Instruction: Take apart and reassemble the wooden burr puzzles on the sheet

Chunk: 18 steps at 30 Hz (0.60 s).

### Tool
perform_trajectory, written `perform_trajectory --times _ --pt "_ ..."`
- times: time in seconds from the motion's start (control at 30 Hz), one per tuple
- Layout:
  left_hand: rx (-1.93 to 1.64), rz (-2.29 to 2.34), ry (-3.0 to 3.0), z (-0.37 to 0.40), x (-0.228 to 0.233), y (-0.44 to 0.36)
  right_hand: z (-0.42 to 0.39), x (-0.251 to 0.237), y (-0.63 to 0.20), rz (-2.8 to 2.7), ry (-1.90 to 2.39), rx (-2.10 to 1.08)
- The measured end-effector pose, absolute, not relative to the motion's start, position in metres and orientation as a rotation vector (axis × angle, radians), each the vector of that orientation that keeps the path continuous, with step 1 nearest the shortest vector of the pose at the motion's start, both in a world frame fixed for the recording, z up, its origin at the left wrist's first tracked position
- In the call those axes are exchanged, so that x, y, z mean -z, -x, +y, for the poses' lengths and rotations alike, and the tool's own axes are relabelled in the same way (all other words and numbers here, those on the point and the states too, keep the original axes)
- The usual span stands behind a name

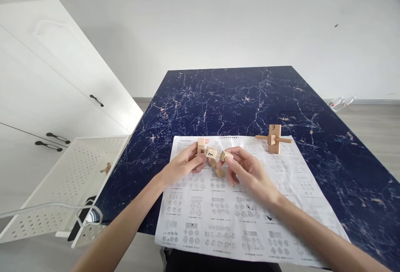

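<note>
Wooden puzzle (215, 158) pinched between left fingers (200, 161), right fingers (229, 161).

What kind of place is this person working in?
Probably a room at home or a small studio. A dark blue marbled table stands by a plain white wall, with white cupboards beside it. Both hands work wooden puzzle pieces over a printed instruction sheet.

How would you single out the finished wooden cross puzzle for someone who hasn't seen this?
On the dark blue marbled table, find the printed instruction sheet. The assembled wooden cross puzzle stands at the sheet's far right corner. Unlike the loose blocks in the hands, it stands untouched, marked "3" on top.
</note>
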<state>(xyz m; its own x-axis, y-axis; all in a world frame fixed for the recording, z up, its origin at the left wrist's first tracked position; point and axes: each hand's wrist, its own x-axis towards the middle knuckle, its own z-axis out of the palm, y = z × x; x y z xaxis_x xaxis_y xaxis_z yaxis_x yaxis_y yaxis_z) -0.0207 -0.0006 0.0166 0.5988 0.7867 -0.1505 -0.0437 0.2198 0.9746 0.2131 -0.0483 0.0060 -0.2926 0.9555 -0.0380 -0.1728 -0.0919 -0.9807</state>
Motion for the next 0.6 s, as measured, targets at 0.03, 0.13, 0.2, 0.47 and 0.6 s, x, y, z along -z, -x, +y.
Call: perform_trajectory --times 0.03,0.13,0.2,0.47,0.6 --pt "-0.628 0.728 -1.255 -0.002 -0.017 0.019 -0.049 -0.006 -0.213 -1.261 0.967 -1.54" --pt "-0.592 0.7 -1.309 -0.006 -0.015 0.013 -0.051 -0.004 -0.212 -1.333 0.998 -1.477" --pt "-0.591 0.705 -1.299 -0.01 -0.012 0.011 -0.052 -0.003 -0.211 -1.368 1.025 -1.431" --pt "-0.584 0.719 -1.239 -0.018 -0.012 0.008 -0.054 -0.005 -0.21 -1.445 1.109 -1.344" --pt "-0.629 0.76 -1.296 -0.019 -0.012 0.007 -0.054 -0.006 -0.21 -1.476 1.122 -1.289"
